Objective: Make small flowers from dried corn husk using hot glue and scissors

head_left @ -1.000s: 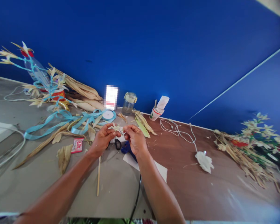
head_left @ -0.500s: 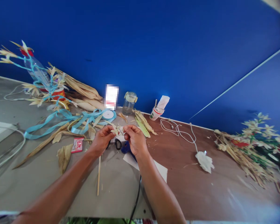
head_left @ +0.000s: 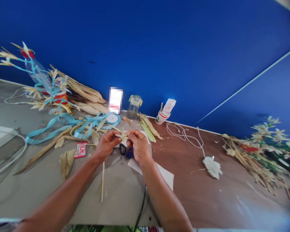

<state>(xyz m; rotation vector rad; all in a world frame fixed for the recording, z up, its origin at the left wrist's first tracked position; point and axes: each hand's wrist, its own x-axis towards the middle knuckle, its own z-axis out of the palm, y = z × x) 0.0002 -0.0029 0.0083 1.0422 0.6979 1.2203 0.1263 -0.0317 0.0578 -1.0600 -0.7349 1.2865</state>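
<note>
Both my hands meet above the middle of the table. My left hand [head_left: 107, 144] and my right hand [head_left: 138, 145] each pinch a small pale husk flower [head_left: 122, 134] held between their fingertips. Under my hands lie black-handled scissors [head_left: 122, 149], a blue glue gun [head_left: 130, 152] with a black cord [head_left: 141, 206] running off the near edge, and a white sheet of paper [head_left: 166, 175]. A thin wooden stick [head_left: 102, 182] lies just below my left wrist.
Light blue ribbon [head_left: 62, 124] and its spool [head_left: 111, 119] spread at left among dried husks [head_left: 84, 91]. A glass jar [head_left: 133, 106], a paper cup [head_left: 161, 116], a white cable [head_left: 183, 133] and a white husk flower [head_left: 213, 167] lie beyond. Finished flowers [head_left: 268, 145] pile at right.
My hands have drawn closer together around the small husk flower, my right hand shifting slightly left. Nothing else on the table has moved.
</note>
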